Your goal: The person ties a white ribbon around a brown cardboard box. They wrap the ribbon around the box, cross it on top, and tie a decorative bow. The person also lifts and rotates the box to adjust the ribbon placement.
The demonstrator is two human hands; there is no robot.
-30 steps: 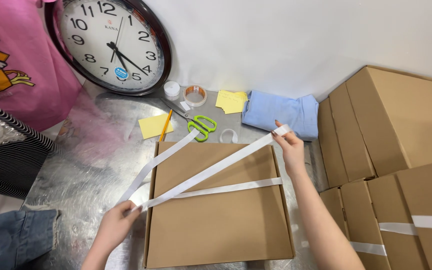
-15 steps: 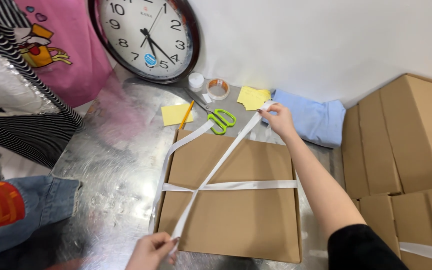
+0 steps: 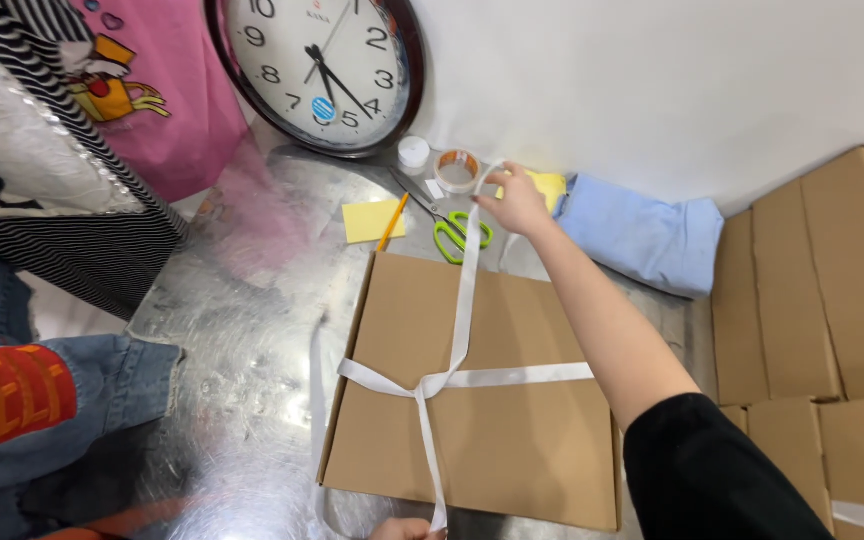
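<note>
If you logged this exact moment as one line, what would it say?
right hand: pinches white ribbon end, pulled up past scissors | left hand: holds ribbon's near end at box edge | ribbon crossed over flat cardboard box

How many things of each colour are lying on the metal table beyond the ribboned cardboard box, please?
Yellow: 3 – sticky pad, pencil, second sticky pad
Green: 1 – scissors
Blue: 1 – folded cloth
White: 1 – small round lid
Tan: 1 – tape roll
Total: 7
</note>
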